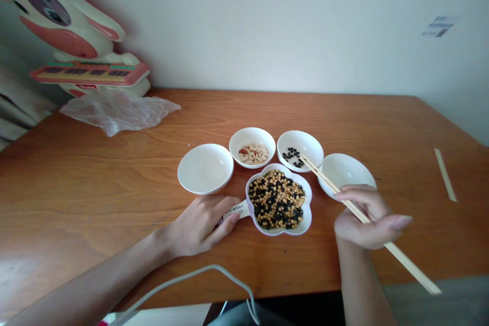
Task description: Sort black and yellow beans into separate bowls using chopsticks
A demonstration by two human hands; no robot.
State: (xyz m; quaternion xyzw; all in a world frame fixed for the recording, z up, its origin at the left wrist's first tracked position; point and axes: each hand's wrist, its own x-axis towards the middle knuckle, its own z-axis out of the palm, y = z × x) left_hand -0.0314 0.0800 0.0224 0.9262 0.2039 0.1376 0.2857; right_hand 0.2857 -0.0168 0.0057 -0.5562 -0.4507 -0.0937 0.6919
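My left hand (204,221) is closed on the handle of a flower-shaped dish (308,209), which holds a mix of black beans and yellow beans (277,198). With my right hand (367,219) I grip a pair of wooden chopsticks (357,211). Their tips are close together at the bowl of black beans (292,155), over its right inner side; whether a bean is between them is too small to tell. Beside it stands a white bowl with pale and reddish nut pieces (253,154). One more white bowl (205,168) is on the left, and another (347,170) is partly behind my right hand.
A cow-shaped toy with a keyboard (91,74) stands at the back left, a crumpled clear plastic bag (122,112) in front of it. A pale thin strip (445,175) lies on the wooden table (382,122) at right. A white cable (191,274) loops near the front edge.
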